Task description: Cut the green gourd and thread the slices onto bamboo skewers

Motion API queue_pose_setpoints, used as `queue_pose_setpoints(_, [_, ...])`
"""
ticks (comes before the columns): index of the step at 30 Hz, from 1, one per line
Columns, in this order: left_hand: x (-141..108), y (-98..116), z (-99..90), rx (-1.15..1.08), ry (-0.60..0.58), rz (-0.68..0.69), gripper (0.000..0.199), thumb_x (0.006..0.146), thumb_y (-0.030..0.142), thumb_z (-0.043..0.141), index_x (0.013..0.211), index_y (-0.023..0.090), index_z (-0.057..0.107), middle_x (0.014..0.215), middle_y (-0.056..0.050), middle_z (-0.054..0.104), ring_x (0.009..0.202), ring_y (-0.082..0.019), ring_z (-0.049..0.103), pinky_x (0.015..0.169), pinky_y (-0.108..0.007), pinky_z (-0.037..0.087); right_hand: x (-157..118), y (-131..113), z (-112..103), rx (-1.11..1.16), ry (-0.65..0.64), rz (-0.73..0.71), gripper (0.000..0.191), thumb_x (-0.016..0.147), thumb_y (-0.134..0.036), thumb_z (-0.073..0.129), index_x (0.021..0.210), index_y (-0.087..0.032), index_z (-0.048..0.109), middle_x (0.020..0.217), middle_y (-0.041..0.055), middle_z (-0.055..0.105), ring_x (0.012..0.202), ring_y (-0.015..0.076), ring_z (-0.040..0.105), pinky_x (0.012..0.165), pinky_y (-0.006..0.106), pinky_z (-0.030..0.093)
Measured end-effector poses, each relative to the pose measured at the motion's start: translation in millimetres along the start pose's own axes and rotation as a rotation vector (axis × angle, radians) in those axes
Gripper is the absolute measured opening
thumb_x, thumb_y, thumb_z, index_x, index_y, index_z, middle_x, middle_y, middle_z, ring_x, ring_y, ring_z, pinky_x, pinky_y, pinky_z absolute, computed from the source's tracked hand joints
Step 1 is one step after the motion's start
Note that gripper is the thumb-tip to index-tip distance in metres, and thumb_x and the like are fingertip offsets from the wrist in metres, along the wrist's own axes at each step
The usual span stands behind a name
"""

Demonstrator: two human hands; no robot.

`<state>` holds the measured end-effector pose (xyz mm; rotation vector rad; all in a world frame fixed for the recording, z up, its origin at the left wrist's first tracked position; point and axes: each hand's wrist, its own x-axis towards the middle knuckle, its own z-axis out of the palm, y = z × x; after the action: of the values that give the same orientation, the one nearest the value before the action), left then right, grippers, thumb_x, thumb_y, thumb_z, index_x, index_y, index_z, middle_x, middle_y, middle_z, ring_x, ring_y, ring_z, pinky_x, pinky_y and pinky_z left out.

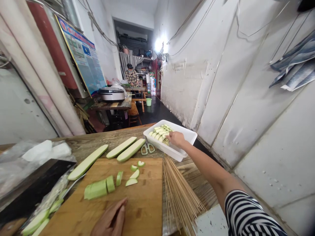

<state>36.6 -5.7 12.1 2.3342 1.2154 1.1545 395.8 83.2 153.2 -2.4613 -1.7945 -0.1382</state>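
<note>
My right hand reaches into a white plastic tray, its fingers closed on a row of pale green squash slices lying there. Low over the cutting board is my left hand, fingers pressed together, with nothing visible in them. Just beyond it on the board sits a squash piece cut in chunks. Several thin half-round slices are scattered to its right. Long squash halves lie past the board's far edge. A fan of thin bamboo skewers rests right of the board.
Light-handled scissors lie between the squash and tray. At left are a dark, broad cleaver-like blade, plastic bags and more squash pieces. Farther off, a person is at another table. A white wall runs along the right.
</note>
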Motion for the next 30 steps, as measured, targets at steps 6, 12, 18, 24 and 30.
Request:
queue_pose_setpoints(6, [1.6, 5.5, 1.4, -0.003, 0.079, 0.031, 0.024, 0.078, 0.035, 0.053, 0.094, 0.022, 0.066, 0.092, -0.003, 0.071, 0.083, -0.020, 0.067, 0.076, -0.029, 0.054, -77.5, 21.5, -14.1, -0.042, 0.167, 0.074, 0.037, 0.098, -0.032, 0.029, 0.097, -0.013, 0.060, 0.090, 0.0088, 0.064, 0.085, 0.0197, 0.061, 0.071, 0.031, 0.045])
queue_pose_setpoints(12, [1.5, 13.8, -6.3, -0.043, 0.090, -0.055, 0.023, 0.082, 0.029, 0.050, 0.097, 0.019, 0.065, 0.088, -0.004, 0.071, 0.077, -0.016, 0.066, 0.073, -0.027, 0.053, -179.3, 25.2, 36.3, -0.025, 0.047, -0.034, 0.020, 0.088, -0.029, 0.049, 0.083, -0.017, 0.064, 0.080, 0.0054, 0.067, 0.071, 0.0180, 0.063, 0.058, 0.024, 0.037])
queue_pose_setpoints(18, [30.4, 3.3, -31.3, 0.166, 0.094, 0.125, 0.035, 0.080, 0.025, 0.053, 0.114, 0.016, 0.057, 0.112, -0.012, 0.063, 0.108, -0.023, 0.055, 0.097, -0.040, 0.038, -187.9, 29.7, 68.1, 0.018, -0.022, -0.021, 0.016, 0.087, -0.020, 0.048, 0.082, -0.016, 0.063, 0.086, 0.0075, 0.067, 0.075, 0.0200, 0.063, 0.060, 0.025, 0.039])
queue_pose_setpoints(24, [87.0, -9.4, -33.9, 0.266, -0.309, 0.165, 0.046, 0.076, 0.021, 0.051, 0.122, 0.025, 0.052, 0.137, -0.009, 0.045, 0.132, -0.028, 0.028, 0.107, -0.050, 0.004, -187.3, 24.2, 67.0, 0.020, -0.080, 0.018, 0.017, 0.088, -0.021, 0.047, 0.082, -0.015, 0.062, 0.083, 0.0098, 0.067, 0.074, 0.0217, 0.065, 0.060, 0.027, 0.041])
queue_pose_setpoints(30, [123.0, -30.2, -24.4, 0.004, -0.500, -0.008, 0.049, 0.055, 0.019, 0.066, 0.104, 0.022, 0.063, 0.126, -0.015, 0.054, 0.128, -0.032, 0.035, 0.106, -0.048, 0.010, -184.4, 20.4, 66.0, 0.014, -0.138, 0.042, 0.019, 0.087, -0.014, 0.046, 0.077, -0.012, 0.062, 0.075, 0.0142, 0.068, 0.069, 0.0249, 0.066, 0.059, 0.029, 0.043])
